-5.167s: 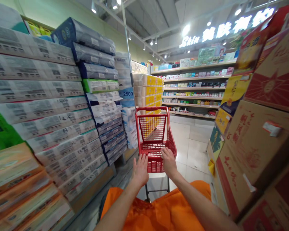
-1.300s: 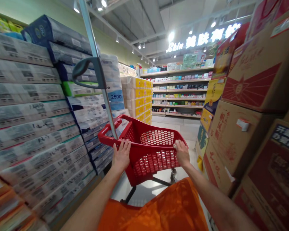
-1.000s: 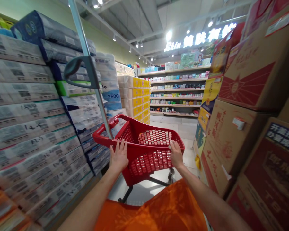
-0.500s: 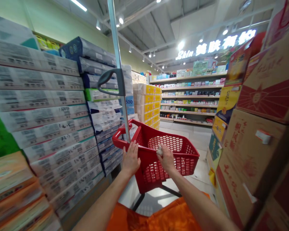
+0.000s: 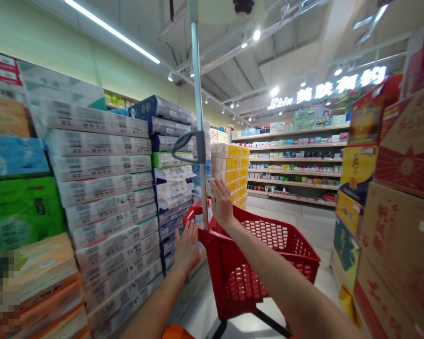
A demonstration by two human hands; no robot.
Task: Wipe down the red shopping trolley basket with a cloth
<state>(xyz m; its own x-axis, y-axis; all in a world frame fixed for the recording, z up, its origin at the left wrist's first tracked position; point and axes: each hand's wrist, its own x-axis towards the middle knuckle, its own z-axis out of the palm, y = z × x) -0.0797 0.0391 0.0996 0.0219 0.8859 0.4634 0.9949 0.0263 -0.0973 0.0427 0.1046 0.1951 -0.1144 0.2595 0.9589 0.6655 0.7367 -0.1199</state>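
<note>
A red plastic shopping cart (image 5: 229,278) with a perforated basket stands in front of me. My left hand (image 5: 188,247) rests over the near end of its handlebar, fingers on the red plastic. From the cart rises a metal pole (image 5: 198,84) with a grey loop grip (image 5: 189,147). My right hand (image 5: 222,202) is raised beside the pole, below the grip, with its fingers pressed round a small whitish cloth (image 5: 209,187). Most of the cloth is hidden by the fingers, and whether it touches the pole is hard to tell.
Tall stacks of wrapped paper packs (image 5: 106,188) line the left side, with green and orange packs (image 5: 24,212) nearer me. On the right are stacked cardboard cartons (image 5: 395,235). Yellow-and-white packs (image 5: 233,165) stand ahead, and shelves of small goods (image 5: 297,160) run behind the cart.
My right hand has moved from the basket's near rim up and left to the pole, with the cloth in it. My left hand stays at the handlebar. The view has turned left.
</note>
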